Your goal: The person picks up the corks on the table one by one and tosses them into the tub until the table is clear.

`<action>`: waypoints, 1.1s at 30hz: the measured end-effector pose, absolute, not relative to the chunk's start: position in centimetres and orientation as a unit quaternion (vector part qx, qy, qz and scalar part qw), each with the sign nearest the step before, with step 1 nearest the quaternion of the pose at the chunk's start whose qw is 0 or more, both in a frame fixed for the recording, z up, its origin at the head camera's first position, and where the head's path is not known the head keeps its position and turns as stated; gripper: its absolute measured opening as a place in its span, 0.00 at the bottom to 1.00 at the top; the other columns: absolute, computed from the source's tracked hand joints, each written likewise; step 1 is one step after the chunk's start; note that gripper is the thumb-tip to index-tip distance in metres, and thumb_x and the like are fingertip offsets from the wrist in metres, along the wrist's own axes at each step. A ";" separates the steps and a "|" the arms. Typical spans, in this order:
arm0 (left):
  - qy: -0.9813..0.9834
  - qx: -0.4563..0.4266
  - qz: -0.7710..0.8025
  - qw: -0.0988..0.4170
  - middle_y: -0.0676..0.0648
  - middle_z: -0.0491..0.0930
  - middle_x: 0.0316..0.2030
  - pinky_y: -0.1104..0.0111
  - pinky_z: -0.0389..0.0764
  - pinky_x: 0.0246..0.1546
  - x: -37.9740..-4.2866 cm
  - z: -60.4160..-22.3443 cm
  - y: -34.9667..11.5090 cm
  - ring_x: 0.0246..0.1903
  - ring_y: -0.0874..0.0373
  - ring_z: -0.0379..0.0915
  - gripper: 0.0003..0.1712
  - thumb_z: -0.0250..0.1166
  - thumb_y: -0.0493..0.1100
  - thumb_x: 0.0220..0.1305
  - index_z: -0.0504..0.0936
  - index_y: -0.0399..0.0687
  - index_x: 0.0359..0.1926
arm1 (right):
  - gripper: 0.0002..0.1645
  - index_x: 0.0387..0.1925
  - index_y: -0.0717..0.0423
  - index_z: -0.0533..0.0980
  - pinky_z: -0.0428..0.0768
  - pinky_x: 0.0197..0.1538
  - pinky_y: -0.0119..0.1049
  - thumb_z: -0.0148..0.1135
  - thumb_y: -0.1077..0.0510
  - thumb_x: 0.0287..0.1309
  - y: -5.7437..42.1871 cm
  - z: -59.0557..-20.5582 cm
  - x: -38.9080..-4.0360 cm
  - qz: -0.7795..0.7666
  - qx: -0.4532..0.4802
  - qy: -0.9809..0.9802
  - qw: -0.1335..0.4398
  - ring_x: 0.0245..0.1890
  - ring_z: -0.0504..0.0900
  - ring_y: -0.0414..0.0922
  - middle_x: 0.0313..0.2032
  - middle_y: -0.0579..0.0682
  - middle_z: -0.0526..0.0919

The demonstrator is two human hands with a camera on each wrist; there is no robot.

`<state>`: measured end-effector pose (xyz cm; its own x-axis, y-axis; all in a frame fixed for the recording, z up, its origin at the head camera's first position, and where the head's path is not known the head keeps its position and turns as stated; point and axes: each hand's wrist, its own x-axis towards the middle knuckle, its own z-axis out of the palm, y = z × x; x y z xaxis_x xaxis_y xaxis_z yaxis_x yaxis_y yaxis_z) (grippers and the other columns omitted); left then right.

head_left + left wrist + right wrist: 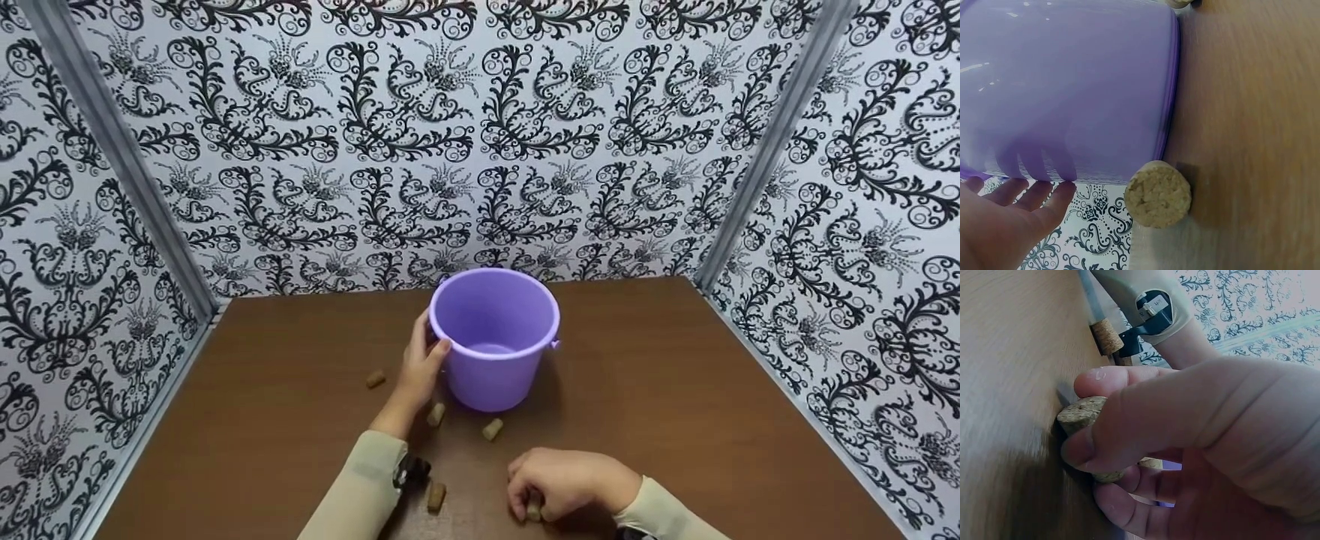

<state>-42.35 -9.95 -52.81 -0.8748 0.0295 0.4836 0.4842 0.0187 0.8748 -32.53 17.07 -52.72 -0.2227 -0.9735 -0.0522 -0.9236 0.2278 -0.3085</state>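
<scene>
A purple bucket stands upright on the brown table. My left hand rests against the left side of its rim, and in the left wrist view its fingers lie fairly straight along the bucket wall. Nearer the front, my right hand pinches a cork between thumb and fingers, low at the tabletop. More cork shows below the thumb; I cannot tell whether it is a second piece. One cork lies in front of the bucket, another cork beside my left wrist.
A further cork lies left of my left forearm, and one more cork sits near the front between the arms. Patterned black-and-white walls enclose the brown table at the back and both sides.
</scene>
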 end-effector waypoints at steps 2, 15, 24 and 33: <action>-0.697 -0.182 -0.673 0.168 0.29 0.65 0.77 0.45 0.67 0.78 -42.4 -52.8 -10.0 0.75 0.29 0.64 0.41 0.60 0.41 0.73 0.57 0.40 0.82 | 0.23 0.32 0.42 0.86 0.67 0.42 0.09 0.73 0.70 0.34 17.0 -52.8 -32.5 -0.107 -0.610 0.776 0.118 0.33 0.75 0.27 0.31 0.38 0.80; -0.714 -0.162 -0.660 0.167 0.31 0.65 0.78 0.43 0.66 0.78 -42.0 -52.7 -10.1 0.75 0.31 0.64 0.42 0.61 0.43 0.73 0.58 0.44 0.83 | 0.17 0.34 0.45 0.87 0.72 0.38 0.08 0.74 0.69 0.44 16.9 -52.1 -32.4 -0.147 -0.609 0.767 0.136 0.35 0.76 0.27 0.33 0.39 0.81; -0.717 -0.176 -0.650 0.181 0.34 0.70 0.76 0.41 0.66 0.77 -42.1 -53.3 -10.1 0.74 0.36 0.69 0.40 0.60 0.44 0.73 0.60 0.47 0.82 | 0.22 0.35 0.49 0.87 0.77 0.40 0.10 0.71 0.74 0.38 16.2 -51.8 -31.6 -0.202 -0.635 0.733 0.134 0.36 0.73 0.26 0.32 0.45 0.80; -0.709 -0.173 -0.660 0.180 0.34 0.68 0.77 0.40 0.65 0.77 -42.1 -52.9 -9.9 0.74 0.34 0.68 0.41 0.61 0.42 0.73 0.59 0.47 0.83 | 0.20 0.39 0.50 0.87 0.82 0.40 0.16 0.71 0.72 0.44 16.5 -49.5 -31.9 -0.241 -0.615 0.738 0.136 0.36 0.77 0.26 0.36 0.46 0.81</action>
<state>-42.09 -9.86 -52.86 -0.8755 0.0073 0.4831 0.4824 0.0695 0.8732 -31.92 16.47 -49.47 -0.2067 -0.9736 0.0965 -0.8426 0.1270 -0.5234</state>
